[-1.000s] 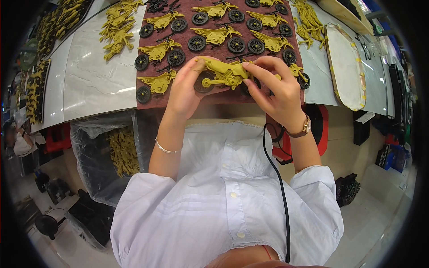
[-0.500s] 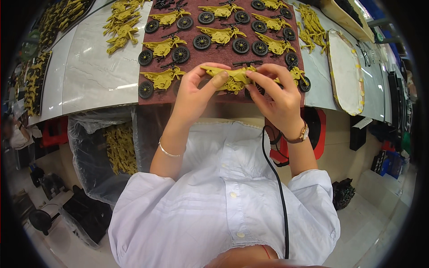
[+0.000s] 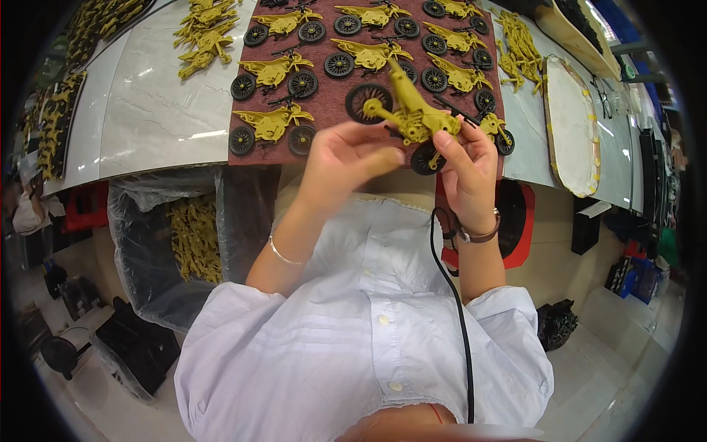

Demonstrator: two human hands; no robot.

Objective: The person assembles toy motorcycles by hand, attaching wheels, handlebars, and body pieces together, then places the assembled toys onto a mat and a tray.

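Observation:
A yellow plastic toy motorcycle (image 3: 416,120) with black spoked wheels is raised, tilted, over the front of the dark red mat (image 3: 324,121). My right hand (image 3: 471,166) grips its right end, thumb on the yellow body by the small wheel and fingers behind. A black handlebar sticks out beside those fingers. My left hand (image 3: 346,162) is just below and left of the raised wheel, thumb stretched out, fingers bent and apart, slightly blurred; it seems to hold nothing. Behind, similar toy motorcycles (image 3: 271,71) lie in rows on the mat.
Loose yellow parts lie in heaps at the table's back left (image 3: 205,37) and right (image 3: 521,46). A white tray with a taped rim (image 3: 571,125) lies at the right. Below the table's left edge, a clear plastic bag (image 3: 147,250) surrounds more yellow parts. A black cable (image 3: 460,309) hangs over my shirt.
The toy motorcycle has gone from level between both hands to raised and tilted in my right hand, its wheels now showing. My left hand has let go and moved slightly down.

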